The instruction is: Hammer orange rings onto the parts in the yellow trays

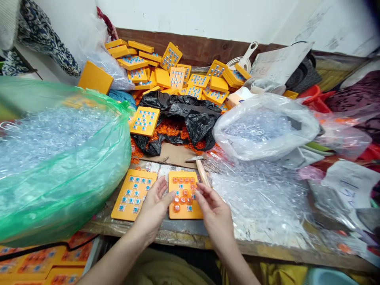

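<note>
A yellow panel point(185, 215) lies flat before me, with blue switches in it and clear orange keycaps point(180, 179) on many of them. My left hand point(154, 202) is at its left side, fingers apart, thumb reaching over the panel's left edge. At the upper right of the panel, my right hand point(216, 208) has its thumb and fingertips closed at an orange keycap point(193, 186); the fingers partly hide the spot. Left of my left hand sits a second yellow panel point(127, 213), whose blue switches carry no caps.
A green plastic bag point(97, 170) of clear pieces bulges at left. Behind stands a black bag point(198, 122) holding orange caps, with stacked yellow panels point(162, 77) beyond. A hammer point(202, 172) lies near my right hand. Loose clear pieces point(261, 202) and a white bag point(267, 146) are at right.
</note>
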The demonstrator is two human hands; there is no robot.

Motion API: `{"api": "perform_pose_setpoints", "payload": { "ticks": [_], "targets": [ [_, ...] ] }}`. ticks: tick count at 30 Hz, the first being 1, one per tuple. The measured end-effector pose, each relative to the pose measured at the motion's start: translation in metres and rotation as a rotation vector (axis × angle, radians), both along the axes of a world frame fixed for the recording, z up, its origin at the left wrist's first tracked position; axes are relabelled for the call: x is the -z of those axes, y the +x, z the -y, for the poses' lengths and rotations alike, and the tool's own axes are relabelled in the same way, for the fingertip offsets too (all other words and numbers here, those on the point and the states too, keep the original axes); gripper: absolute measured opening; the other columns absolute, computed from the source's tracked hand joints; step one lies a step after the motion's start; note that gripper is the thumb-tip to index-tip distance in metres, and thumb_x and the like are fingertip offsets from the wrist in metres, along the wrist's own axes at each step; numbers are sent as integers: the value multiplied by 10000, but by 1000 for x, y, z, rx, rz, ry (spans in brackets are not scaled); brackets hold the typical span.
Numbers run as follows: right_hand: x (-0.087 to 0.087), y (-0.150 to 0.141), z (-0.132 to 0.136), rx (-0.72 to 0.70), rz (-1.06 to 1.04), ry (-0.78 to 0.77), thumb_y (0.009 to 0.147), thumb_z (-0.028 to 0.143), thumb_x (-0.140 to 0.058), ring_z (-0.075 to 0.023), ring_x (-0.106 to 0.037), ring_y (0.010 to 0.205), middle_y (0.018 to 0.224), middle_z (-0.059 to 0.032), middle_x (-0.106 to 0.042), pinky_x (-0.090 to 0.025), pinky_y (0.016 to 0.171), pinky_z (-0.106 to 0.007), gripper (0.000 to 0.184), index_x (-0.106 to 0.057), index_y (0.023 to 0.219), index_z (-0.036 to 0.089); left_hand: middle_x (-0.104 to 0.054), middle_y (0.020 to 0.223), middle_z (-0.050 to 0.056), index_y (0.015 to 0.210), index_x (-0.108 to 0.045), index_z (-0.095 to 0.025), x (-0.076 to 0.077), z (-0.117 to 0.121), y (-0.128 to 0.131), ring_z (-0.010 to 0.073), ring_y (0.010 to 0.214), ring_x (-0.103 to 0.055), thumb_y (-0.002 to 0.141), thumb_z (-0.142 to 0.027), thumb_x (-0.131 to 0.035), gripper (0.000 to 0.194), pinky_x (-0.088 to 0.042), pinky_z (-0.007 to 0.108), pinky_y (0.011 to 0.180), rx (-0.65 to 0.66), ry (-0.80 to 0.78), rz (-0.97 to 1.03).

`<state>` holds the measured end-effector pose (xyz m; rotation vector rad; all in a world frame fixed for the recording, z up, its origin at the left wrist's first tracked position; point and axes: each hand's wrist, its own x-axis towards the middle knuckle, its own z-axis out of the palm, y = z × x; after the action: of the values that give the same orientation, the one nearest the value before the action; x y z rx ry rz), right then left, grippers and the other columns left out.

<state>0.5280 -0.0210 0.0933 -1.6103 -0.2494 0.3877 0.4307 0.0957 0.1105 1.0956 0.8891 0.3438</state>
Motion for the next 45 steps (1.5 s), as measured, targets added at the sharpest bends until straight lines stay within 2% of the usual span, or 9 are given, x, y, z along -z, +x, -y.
{"api": "perform_pose_setpoints", "payload": {
  "ticks": [5,10,14,19,24,31,37,41,45],
  "targets": [
    [19,-20,-3,158,39,46,783,412,-674,-189,-679,887,960,-86,-715,-560,811,-338,323,-633,1001,176,-499,1406,154,1183,-551,-182,-8,1,11,239,1244,-540,808,-129,-629,387,-518,347,959,-149,-178,-30],
    [26,-18,2,119,92,45,823,374,-651,-191,-690,867,978,-106,-727,-563,799,-354,306,-643,1040,158,-723,1046,130,1052,-629,-121,-5,11,25,245,969,-690,783,-154,-660,273,-565,369,859,28,-434,188],
    [11,-7,7,-37,236,27,806,300,-673,-259,-611,1116,1069,-90,-726,-469,963,-459,180,-731,948,206,-716,1074,96,1145,-596,-157,-1,17,21,229,1003,-676,831,-252,-654,334,-551,362,885,50,-456,319],
    [-20,5,5,-326,610,-62,805,175,-665,-270,-517,1206,867,-1,-744,-241,1087,-536,189,-752,906,309,-702,1109,77,1185,-587,-197,-5,16,9,223,1033,-664,830,-309,-661,379,-540,351,911,63,-434,376],
    [-31,1,4,-353,940,-167,883,136,-567,-272,-461,1217,927,-49,-636,-292,1055,-536,218,-707,1003,252,-691,1144,76,1197,-588,-213,-13,19,4,230,1061,-652,806,-332,-698,423,-528,358,939,78,-426,436],
    [-27,-1,5,-370,859,-120,906,146,-532,-254,-382,1238,1066,-55,-493,-290,1083,-512,184,-654,996,252,-687,1162,80,1247,-564,-197,-28,23,2,221,1093,-639,844,-217,-653,413,-480,361,1006,35,-495,402],
    [-23,-5,3,-363,806,-168,912,176,-527,-233,-384,1205,1105,-41,-444,-315,1063,-478,177,-576,1046,281,-684,1166,91,1259,-566,-182,-28,23,-1,230,1117,-625,865,-166,-624,399,-463,375,1024,35,-531,400],
    [-24,-9,3,-217,624,-157,847,251,-609,-248,-440,1161,1172,-65,-375,-439,965,-464,383,-429,1182,298,-673,1188,92,1288,-545,-201,-24,27,-3,237,1139,-611,886,-215,-607,407,-465,372,1023,40,-493,418],
    [-27,-9,7,-272,482,-107,848,273,-602,-274,-446,1230,1297,-85,-398,-481,942,-480,570,-307,1329,352,-634,1262,72,1306,-523,-248,-20,35,-5,226,1178,-585,912,-253,-575,397,-462,341,1025,93,-374,492]
  ]
}}
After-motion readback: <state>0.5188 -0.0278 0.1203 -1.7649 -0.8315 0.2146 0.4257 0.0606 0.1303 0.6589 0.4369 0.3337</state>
